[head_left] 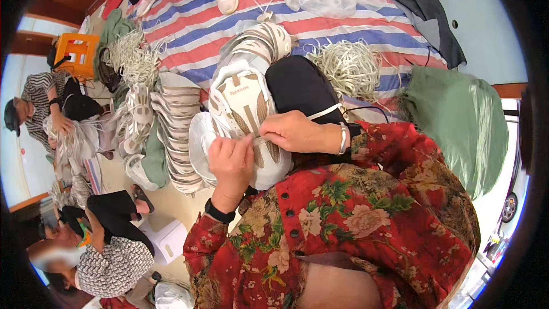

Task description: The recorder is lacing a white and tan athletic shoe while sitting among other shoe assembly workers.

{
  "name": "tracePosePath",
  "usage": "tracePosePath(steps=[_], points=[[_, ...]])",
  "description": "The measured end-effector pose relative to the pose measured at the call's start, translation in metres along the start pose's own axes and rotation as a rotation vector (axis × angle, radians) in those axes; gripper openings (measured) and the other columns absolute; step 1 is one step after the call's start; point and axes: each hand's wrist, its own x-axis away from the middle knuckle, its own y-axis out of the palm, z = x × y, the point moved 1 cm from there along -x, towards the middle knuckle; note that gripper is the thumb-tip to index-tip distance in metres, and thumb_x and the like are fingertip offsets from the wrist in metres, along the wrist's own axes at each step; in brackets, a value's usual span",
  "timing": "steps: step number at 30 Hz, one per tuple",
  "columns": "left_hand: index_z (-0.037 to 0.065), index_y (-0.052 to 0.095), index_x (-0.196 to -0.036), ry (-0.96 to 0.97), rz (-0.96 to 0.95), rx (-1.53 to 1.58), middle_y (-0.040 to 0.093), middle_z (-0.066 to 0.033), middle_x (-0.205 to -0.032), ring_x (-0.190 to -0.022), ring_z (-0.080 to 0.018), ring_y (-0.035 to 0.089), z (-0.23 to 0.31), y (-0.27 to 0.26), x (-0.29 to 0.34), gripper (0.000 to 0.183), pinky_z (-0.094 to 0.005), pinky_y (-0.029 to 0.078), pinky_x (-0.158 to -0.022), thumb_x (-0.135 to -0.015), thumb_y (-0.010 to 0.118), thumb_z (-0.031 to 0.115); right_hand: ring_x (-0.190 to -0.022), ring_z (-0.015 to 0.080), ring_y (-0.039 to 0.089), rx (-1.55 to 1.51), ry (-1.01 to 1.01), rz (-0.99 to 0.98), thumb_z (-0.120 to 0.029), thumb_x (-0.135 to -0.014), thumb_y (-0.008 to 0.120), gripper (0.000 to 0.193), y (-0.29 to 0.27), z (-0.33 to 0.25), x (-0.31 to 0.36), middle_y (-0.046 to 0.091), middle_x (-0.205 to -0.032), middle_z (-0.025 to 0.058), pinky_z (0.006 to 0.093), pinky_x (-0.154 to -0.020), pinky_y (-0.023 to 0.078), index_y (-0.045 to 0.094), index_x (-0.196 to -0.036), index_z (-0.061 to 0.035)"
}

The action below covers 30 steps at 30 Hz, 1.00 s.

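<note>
From the left side of my head, a wide fisheye camera looks steeply down past the red floral button-front shirt I wear. My bare left hand and bare right hand sit close to it, near the middle. Ahead, its view reaches across a striped red, white and blue sheet; leftward, to a more distant person in a dark striped top; rightward, to a smooth pale wall. Straight edges bend toward the rim.
</note>
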Motion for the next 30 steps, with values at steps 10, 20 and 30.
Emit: tracePosePath(steps=[10, 20, 30], points=[[0.011, 0.065, -0.084, -0.333, -0.199, 0.151, 0.057, -0.0086, -0.078, -0.076, -0.0280, 0.060, 0.005, -0.004, -0.012, 0.009, -0.0386, 0.047, -0.064, -0.080, 0.072, 0.009, -0.084, 0.0328, 0.065, 0.042, -0.028, -0.022, -0.013, -0.088, 0.061, 0.011, -0.021, -0.009, -0.001, 0.064, -0.088, 0.0127, 0.0415, -0.075, 0.052, 0.065, -0.094, -0.0050], [0.005, 0.054, -0.108, -0.889, -0.325, 0.955, 0.065, -0.0098, -0.106, -0.082, -0.0145, 0.065, -0.023, -0.048, 0.025, 0.013, -0.0273, 0.055, -0.076, -0.103, 0.048, 0.015, -0.080, 0.0232, 0.069, -1.004, 0.875, -0.491, -0.019, -0.100, 0.053, 0.039, -0.044, 0.003, 0.037, 0.068, -0.098, 0.0164, 0.0349, -0.071, 0.057, 0.048, -0.132, 0.0025], [0.001, 0.064, -0.092, -1.012, -0.410, 1.019, 0.061, -0.0029, -0.073, -0.060, -0.0097, 0.058, -0.018, -0.020, 0.006, 0.029, -0.0239, 0.046, -0.054, -0.101, 0.053, 0.026, -0.078, 0.0205, 0.069, -1.251, 0.874, -0.322, -0.019, -0.097, 0.058, 0.052, -0.034, 0.001, 0.038, 0.068, -0.104, 0.0159, 0.0342, -0.071, 0.056, 0.036, -0.142, -0.0080]])
